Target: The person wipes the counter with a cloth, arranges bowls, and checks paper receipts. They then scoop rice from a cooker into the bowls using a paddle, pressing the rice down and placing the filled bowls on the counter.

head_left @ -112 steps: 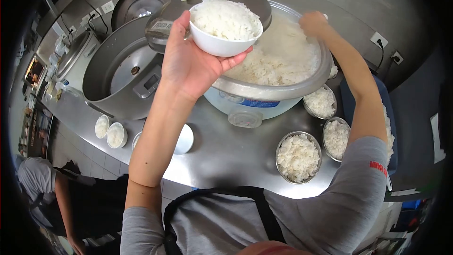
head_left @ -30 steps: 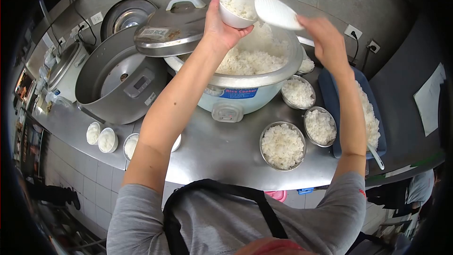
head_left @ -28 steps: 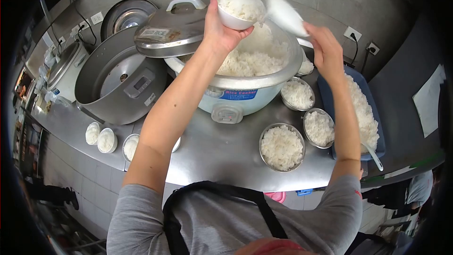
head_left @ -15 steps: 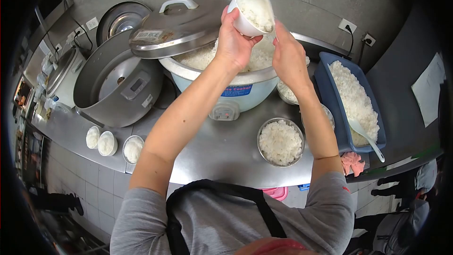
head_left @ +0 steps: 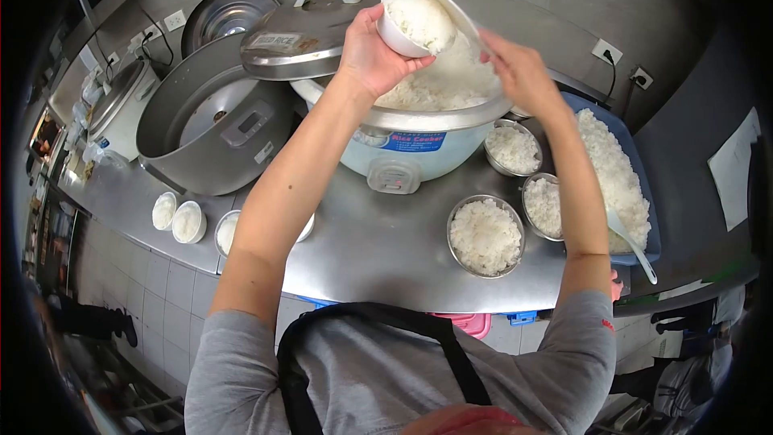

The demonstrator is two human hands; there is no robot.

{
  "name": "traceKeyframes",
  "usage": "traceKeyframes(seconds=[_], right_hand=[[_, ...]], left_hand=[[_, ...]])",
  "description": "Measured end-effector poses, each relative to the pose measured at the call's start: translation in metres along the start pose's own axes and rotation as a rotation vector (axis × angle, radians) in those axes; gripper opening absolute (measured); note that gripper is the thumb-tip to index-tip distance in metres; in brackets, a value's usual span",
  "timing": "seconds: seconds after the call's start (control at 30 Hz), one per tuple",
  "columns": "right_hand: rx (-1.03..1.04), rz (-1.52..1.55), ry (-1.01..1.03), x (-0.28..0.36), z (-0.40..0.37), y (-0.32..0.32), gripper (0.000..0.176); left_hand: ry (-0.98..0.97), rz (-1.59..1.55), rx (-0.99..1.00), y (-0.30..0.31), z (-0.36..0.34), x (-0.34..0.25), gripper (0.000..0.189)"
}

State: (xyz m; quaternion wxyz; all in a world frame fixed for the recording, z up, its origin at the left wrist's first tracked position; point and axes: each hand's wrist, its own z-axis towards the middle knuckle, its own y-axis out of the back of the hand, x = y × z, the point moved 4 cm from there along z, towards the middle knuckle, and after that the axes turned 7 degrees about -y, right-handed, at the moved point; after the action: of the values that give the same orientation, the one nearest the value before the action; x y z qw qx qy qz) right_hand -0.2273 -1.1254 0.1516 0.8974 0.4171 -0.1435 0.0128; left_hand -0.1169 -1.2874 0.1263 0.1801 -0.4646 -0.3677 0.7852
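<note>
A white bowl (head_left: 393,36) heaped with rice tilts in my left hand (head_left: 370,52), above the large rice cooker (head_left: 431,163). My right hand (head_left: 519,72) is closed around the handle of a white paddle (head_left: 452,10), whose blade lies against the rice mound at the bowl's right side. Steam and rice show in the cooker under both hands. Its metal lid (head_left: 302,40), with a grey handle, rests tilted over the left part of the opening.
Metal bowls of rice (head_left: 485,237) stand right of the cooker, beside a blue tub (head_left: 654,229) of rice with a white spoon (head_left: 632,248). An open grey cooker (head_left: 193,169) and small white rice cups (head_left: 189,222) are at left. People's legs and clothing show at the lower edges.
The paddle has swung from upright to leaning over the bowl's rice. Both hands have shifted apart a little, my right one to the right. The view has moved slightly.
</note>
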Motion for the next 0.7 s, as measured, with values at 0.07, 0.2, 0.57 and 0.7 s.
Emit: traceKeyframes(seconds=[0.07,0.2,0.57,0.7], right_hand=[[-0.128,-0.190,0.139,0.013,0.008,0.016,0.053],[-0.202,-0.481,0.270,0.066,0.015,0.023,0.063],[0.071,-0.006,0.217,0.136,0.007,-0.023,0.050],[0.053,0.666,-0.224,0.142,-0.010,-0.067,0.045]], left_hand=[[-0.018,0.066,0.002,0.003,-0.004,-0.007,0.052],[-0.101,0.177,-0.034,0.001,-0.021,-0.018,0.052],[-0.171,-0.178,0.066,0.022,-0.109,-0.078,0.054],[-0.381,-0.344,0.105,0.037,-0.136,-0.110,0.055]])
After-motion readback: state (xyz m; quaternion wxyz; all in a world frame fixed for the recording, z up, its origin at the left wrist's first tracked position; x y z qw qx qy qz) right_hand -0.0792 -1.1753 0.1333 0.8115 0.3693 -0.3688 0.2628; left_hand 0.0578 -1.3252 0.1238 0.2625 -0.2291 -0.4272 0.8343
